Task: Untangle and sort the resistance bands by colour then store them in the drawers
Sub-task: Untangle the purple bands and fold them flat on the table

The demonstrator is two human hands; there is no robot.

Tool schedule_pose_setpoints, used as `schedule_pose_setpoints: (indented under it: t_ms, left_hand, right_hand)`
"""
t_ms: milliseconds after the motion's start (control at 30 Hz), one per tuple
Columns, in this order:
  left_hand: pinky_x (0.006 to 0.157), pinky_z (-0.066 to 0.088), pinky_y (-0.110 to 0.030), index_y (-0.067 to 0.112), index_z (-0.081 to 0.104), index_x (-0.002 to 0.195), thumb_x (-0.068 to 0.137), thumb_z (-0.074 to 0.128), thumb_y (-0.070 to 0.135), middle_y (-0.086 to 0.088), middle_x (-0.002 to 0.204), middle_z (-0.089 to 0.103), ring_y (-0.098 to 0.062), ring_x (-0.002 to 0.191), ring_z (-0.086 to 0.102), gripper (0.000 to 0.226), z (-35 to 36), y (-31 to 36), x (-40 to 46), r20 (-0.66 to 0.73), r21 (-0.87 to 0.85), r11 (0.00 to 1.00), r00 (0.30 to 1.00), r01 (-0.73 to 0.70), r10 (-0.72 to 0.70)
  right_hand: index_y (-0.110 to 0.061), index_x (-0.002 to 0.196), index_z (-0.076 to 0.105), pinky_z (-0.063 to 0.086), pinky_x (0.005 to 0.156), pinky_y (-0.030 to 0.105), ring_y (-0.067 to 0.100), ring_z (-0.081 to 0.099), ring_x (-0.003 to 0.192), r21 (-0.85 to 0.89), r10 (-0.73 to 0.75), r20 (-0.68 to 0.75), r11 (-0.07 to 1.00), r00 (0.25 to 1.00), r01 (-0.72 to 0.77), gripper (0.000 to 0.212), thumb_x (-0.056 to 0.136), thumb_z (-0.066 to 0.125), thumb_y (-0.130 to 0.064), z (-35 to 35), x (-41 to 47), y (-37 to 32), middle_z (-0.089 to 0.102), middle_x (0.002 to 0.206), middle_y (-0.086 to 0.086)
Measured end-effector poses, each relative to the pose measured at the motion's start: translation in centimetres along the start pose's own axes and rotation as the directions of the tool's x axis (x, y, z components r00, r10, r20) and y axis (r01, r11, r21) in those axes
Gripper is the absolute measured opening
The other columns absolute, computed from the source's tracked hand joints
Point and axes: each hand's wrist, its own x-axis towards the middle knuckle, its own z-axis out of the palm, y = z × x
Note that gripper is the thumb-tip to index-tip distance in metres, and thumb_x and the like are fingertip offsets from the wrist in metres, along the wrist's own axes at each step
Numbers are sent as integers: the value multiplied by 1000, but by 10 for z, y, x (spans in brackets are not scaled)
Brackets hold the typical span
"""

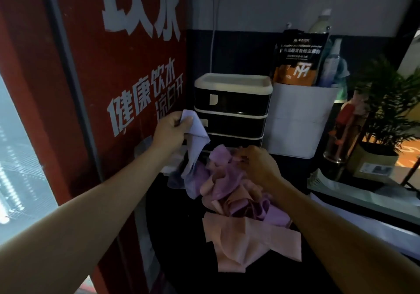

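Between left fingers (181, 123): pale band (195, 139) (pinched, lifted).

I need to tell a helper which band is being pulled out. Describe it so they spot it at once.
Find the black three-drawer unit beside the red panel. In front of its lower drawers, the left hand grips the pale lavender-blue band, lifted from the tangled pile. The pile's other bands are purple or pink.

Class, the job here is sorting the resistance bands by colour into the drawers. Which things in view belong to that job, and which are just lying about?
Belong to the job:
left hand, gripping the pale blue band
right hand, on the tangled pile of purple and pink bands
drawer unit, drawers closed

Just lying about:
potted plant
orange and black pouch
white box
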Motion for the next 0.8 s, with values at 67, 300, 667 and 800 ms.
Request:
schedule_pose_setpoints:
  t_ms: [67,300,667,800]
  left_hand:
    - [85,50,-37,13,61,105,96,51,17,-2,96,64,-20,92,61,14,9,21,2,17,-46,998,999,-47,48]
    - [84,54,-31,3,60,117,95,52,14,2,96,65,-12,89,63,26,51,67,-1,145,-130,988,984,-86,105]
    - [82,57,-29,10,61,110,94,52,15,-3,102,66,-16,96,64,18,102,128,-11,269,-358,933,952,-44,148]
    - [73,56,-21,10,61,108,94,52,17,-5,103,65,-15,95,63,17,115,138,-20,299,-443,895,950,57,88]
  right_hand:
    - [-15,100,69,47,69,32,22,59,87,-11,4,49,1000,999,-3,17,86,59,-16,1,-7,8,59,94,4]
    - [-12,123,59,43,84,26,26,56,110,112,3,192,993,981,-25,36,87,61,-16,-23,-14,9,59,121,11]
    - [5,100,60,52,76,39,29,64,85,618,195,-193,785,962,-35,30,81,71,-17,-98,-17,7,67,96,18]
    - [6,69,54,41,60,39,27,52,63,569,198,-280,822,939,-4,29,86,66,-14,-115,-29,20,56,70,24]
